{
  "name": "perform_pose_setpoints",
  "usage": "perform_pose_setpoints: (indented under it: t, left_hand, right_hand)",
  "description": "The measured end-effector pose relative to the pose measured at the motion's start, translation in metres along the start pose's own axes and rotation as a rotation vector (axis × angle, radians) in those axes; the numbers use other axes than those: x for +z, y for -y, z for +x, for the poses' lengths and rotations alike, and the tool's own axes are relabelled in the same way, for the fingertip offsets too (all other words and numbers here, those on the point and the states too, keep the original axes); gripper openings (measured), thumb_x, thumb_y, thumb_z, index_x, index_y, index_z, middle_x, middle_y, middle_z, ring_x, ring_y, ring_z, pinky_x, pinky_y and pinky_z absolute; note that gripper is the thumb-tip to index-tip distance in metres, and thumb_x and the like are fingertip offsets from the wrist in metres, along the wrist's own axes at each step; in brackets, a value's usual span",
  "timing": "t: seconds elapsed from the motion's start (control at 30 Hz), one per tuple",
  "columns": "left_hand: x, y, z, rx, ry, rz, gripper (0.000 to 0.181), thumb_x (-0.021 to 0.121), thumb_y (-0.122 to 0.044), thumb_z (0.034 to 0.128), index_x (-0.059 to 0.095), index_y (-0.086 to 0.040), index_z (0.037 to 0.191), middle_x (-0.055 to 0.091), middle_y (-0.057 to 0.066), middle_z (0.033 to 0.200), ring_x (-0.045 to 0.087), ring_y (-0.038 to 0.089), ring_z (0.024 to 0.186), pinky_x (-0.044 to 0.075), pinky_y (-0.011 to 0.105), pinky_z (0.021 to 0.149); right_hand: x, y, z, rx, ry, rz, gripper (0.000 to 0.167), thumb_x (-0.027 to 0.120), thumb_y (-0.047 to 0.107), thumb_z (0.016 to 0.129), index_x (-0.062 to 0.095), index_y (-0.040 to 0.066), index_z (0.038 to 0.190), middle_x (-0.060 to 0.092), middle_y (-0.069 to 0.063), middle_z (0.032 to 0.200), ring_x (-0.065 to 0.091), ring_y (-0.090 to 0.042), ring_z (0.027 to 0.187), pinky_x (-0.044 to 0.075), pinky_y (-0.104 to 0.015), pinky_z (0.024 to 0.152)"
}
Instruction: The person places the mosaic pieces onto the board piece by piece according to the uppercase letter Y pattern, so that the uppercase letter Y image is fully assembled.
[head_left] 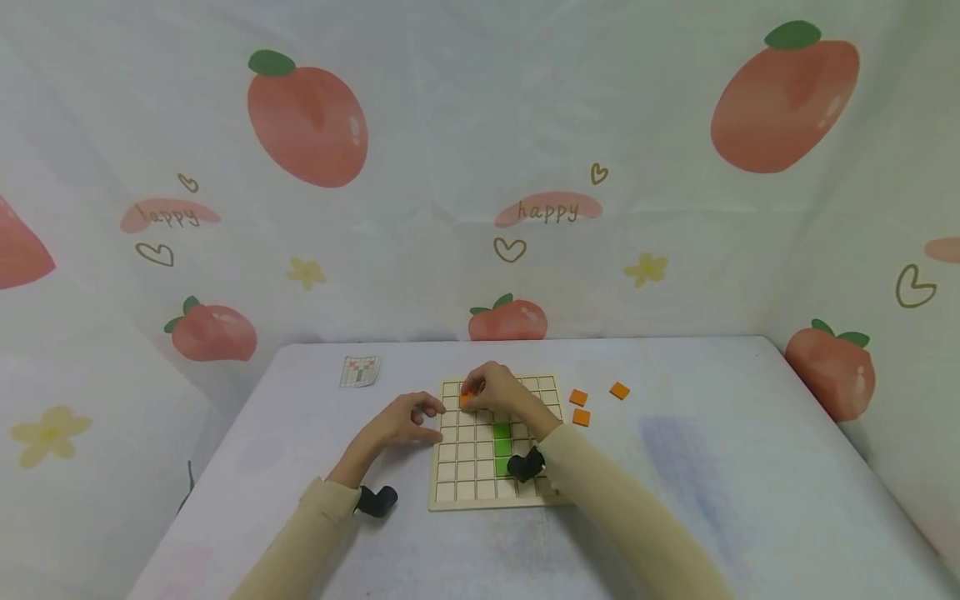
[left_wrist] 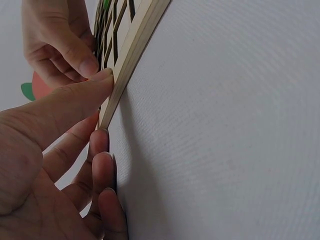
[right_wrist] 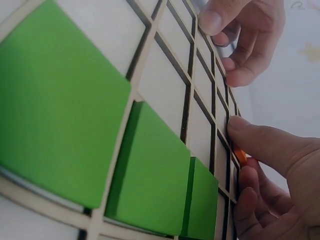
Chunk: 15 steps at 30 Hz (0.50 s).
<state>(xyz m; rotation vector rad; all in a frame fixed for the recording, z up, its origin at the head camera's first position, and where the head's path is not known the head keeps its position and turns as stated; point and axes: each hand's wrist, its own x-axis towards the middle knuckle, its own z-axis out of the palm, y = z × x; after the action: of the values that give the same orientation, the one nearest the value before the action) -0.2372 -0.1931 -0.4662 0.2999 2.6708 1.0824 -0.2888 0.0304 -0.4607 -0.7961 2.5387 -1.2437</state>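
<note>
A pale wooden grid board (head_left: 466, 491) lies on the table. Three green square tiles (head_left: 502, 447) sit in one of its columns; in the right wrist view the green tiles (right_wrist: 160, 185) fill neighbouring cells. My right hand (head_left: 497, 392) pinches an orange square tile (head_left: 467, 399) at the board's upper left cells. Only a sliver of that orange tile (right_wrist: 241, 155) shows below the thumb in the right wrist view. With thumb and fingers apart, my left hand (head_left: 405, 419) touches the board's left edge. Its thumb (left_wrist: 75, 97) rests at the wooden rim (left_wrist: 135, 47) in the left wrist view.
Right of the board lie three loose orange tiles (head_left: 581, 417), one set farther out. A small paper card (head_left: 360, 372) printed with a coloured grid pattern lies at the back left. Behind the table (head_left: 675, 367) hangs a fruit-printed cloth (head_left: 420, 167).
</note>
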Motion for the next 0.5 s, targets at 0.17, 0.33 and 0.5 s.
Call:
perform_pose_setpoints:
  t: [0.17,0.33,0.5]
  left_hand:
    - [-0.0002,-0.0018,-0.0017,0.0,0.001,-0.001,0.039,0.089,-0.007,0.0763,0.07,-0.009,0.11,0.06,0.002,0.101,0.05,0.02,0.087,0.041,0.036,0.078]
    - [-0.0002,-0.0026,-0.002,-0.001,-0.004,0.001,0.039,0.089,-0.008,0.0761,0.07,-0.009,0.111,0.06,0.001,0.101,0.05,0.02,0.087,0.041,0.036,0.078]
    - [-0.0005,-0.0036,-0.003,-0.002,-0.004,0.004,0.039,0.089,-0.008,0.0759,0.07,-0.009,0.111,0.061,0.001,0.101,0.051,0.02,0.088,0.042,0.036,0.079]
  right_hand:
    - [0.0013,-0.0009,0.0005,0.007,-0.002,0.005,0.017,0.086,0.006,0.082,0.077,0.003,0.095,0.068,-0.001,0.089,0.057,-0.013,0.081,0.049,-0.029,0.075]
    - [0.0004,-0.0007,-0.0002,0.006,0.012,0.013,0.019,0.085,0.006,0.082,0.076,0.003,0.098,0.068,-0.002,0.091,0.058,-0.015,0.084,0.049,-0.031,0.078]
    - [-0.0036,-0.0022,-0.0035,-0.017,0.034,0.012,0.025,0.084,0.008,0.084,0.074,0.001,0.105,0.068,-0.005,0.096,0.06,-0.017,0.088,0.05,-0.033,0.081]
